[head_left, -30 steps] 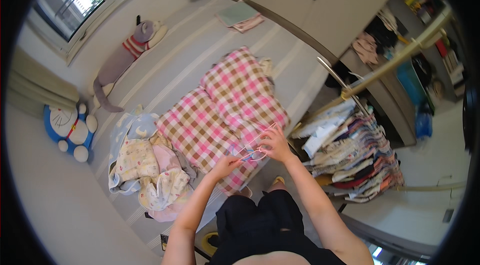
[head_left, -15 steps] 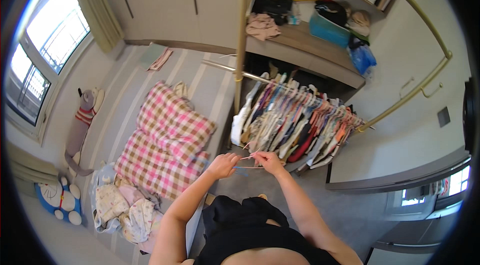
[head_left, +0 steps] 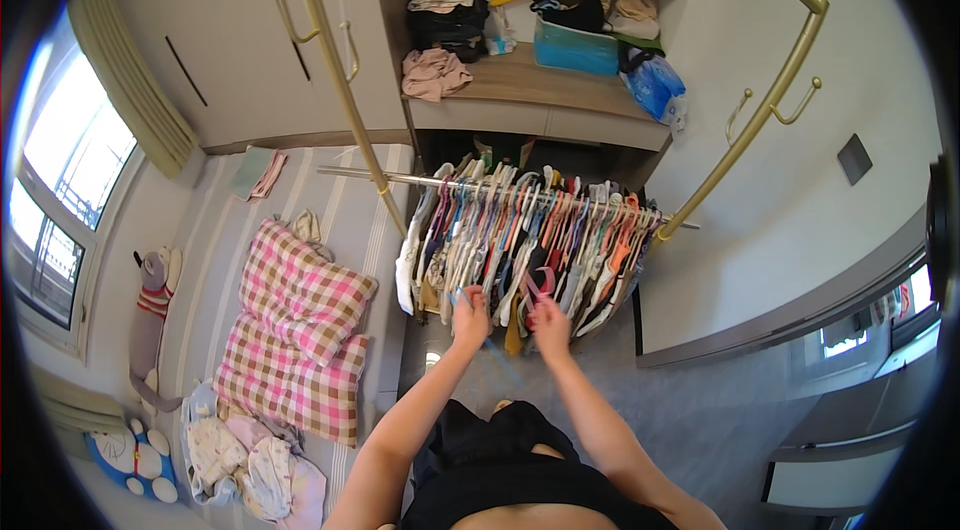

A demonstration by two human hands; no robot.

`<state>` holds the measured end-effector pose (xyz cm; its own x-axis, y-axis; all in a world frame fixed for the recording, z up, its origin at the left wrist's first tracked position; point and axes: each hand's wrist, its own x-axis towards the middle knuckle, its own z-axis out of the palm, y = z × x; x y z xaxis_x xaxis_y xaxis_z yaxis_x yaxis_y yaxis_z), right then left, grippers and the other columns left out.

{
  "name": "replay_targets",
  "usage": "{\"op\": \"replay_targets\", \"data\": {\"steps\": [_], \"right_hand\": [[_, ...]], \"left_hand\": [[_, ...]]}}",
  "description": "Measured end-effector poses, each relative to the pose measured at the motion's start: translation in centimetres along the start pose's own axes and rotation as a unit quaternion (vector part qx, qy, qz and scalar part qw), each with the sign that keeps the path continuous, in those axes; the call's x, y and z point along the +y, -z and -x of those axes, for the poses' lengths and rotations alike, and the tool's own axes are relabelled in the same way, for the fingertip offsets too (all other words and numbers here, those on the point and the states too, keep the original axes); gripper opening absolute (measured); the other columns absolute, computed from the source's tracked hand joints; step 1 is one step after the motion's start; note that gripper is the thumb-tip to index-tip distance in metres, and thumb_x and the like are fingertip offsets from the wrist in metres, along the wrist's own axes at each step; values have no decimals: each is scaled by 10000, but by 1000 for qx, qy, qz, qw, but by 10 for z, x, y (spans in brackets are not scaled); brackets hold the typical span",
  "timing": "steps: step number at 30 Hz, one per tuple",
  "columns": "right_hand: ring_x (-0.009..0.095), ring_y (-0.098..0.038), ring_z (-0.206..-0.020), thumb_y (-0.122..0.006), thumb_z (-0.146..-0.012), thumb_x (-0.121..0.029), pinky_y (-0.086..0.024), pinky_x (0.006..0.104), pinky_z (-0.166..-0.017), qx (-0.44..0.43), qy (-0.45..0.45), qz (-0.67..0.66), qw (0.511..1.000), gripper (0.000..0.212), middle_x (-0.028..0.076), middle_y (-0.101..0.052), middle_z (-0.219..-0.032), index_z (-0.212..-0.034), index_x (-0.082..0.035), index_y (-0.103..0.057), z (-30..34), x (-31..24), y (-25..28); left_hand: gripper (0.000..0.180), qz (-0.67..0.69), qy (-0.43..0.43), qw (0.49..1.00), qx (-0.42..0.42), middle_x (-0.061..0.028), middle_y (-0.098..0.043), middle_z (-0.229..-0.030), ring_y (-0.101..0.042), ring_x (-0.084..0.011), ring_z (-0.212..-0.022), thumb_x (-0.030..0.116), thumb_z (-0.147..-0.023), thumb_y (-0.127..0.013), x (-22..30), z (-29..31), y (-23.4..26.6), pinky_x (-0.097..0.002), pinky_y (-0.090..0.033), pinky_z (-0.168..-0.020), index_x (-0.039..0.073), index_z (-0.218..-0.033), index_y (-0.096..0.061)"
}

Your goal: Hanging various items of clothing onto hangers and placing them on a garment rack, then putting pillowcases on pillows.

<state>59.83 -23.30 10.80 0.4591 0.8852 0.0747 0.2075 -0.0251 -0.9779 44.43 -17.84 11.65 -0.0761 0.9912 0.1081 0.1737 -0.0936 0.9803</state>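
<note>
In front of a full clothes rail, my left hand [head_left: 470, 320] is closed on a thin blue clothes hanger [head_left: 500, 358], blurred by motion, whose lower end slants down toward the floor. My right hand [head_left: 549, 326], a little to the right, grips a pink clothes hanger [head_left: 542, 284] that sticks up above the fingers. Behind both hands, many garments [head_left: 500, 240] hang tightly packed on hangers along the metal rail [head_left: 340, 172]. The hands are apart from each other, and no garment shows on either held hanger.
A bed [head_left: 340, 200] on the left bears checked pillows [head_left: 310, 290] and a pile of clothes [head_left: 250, 460]. Gold posts [head_left: 335, 60] flank the rail. Behind it, a wooden shelf [head_left: 500, 80] holds a blue bin [head_left: 575, 48] and folded clothes. Grey floor [head_left: 620, 400] lies to the right.
My hands have drawn apart; before, they were close together with pink and blue hangers between them. The view has shifted, bringing the rail more squarely ahead.
</note>
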Motion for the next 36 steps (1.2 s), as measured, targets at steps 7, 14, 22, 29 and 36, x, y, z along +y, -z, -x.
{"op": "replay_targets", "data": {"steps": [7, 14, 22, 29, 36], "right_hand": [[196, -611, -632, -513, -871, -128, -466, 316, -590, -97, -16, -22, 995, 276, 129, -635, -741, -1129, -89, -601, 20, -31, -59], [136, -597, -769, -486, -865, -82, -470, 275, -656, -218, -166, -175, 946, 231, 91, -639, -871, -1057, 18, -567, 0, -45, -130], [397, -605, -775, -490, -886, -189, -456, 443, -651, -83, -31, 43, 995, 241, 229, -622, -827, -1034, -17, -571, -59, -34, -271], [136, -581, -734, -464, -912, -76, -467, 249, -656, -45, -83, -106, 990, 179, 76, -624, -862, -1023, 28, -557, -141, -34, -356], [122, -573, -650, -496, -873, -27, -488, 242, -585, 36, -272, -291, 917, 135, 106, -642, -871, -981, 36, -548, -207, -3, -402]], "left_hand": [[272, 28, -141, 986, -87, -85, -580, -803, -568, -201, -755, -84, -722, -440, 35, -15, -9, -297, -450, -691, 16, -956, -536], [193, -47, -65, 986, -143, 15, -502, -651, -454, -61, -589, 194, -891, -550, 21, -72, 40, -213, -383, -542, 32, -788, -532], [291, -12, 4, 937, -349, -8, -570, -723, -496, -78, -628, 293, -903, -561, 0, -210, 118, -238, -402, -548, 6, -868, -590], [234, 155, 34, 961, -226, -69, -614, -900, -572, -128, -727, 138, -881, -573, -62, -259, 177, -240, -460, -636, 8, -1074, -596], [231, 2, 90, 974, -208, -72, -597, -862, -553, -118, -704, 88, -846, -564, -111, -257, 195, -253, -457, -615, 15, -1061, -605]]}}
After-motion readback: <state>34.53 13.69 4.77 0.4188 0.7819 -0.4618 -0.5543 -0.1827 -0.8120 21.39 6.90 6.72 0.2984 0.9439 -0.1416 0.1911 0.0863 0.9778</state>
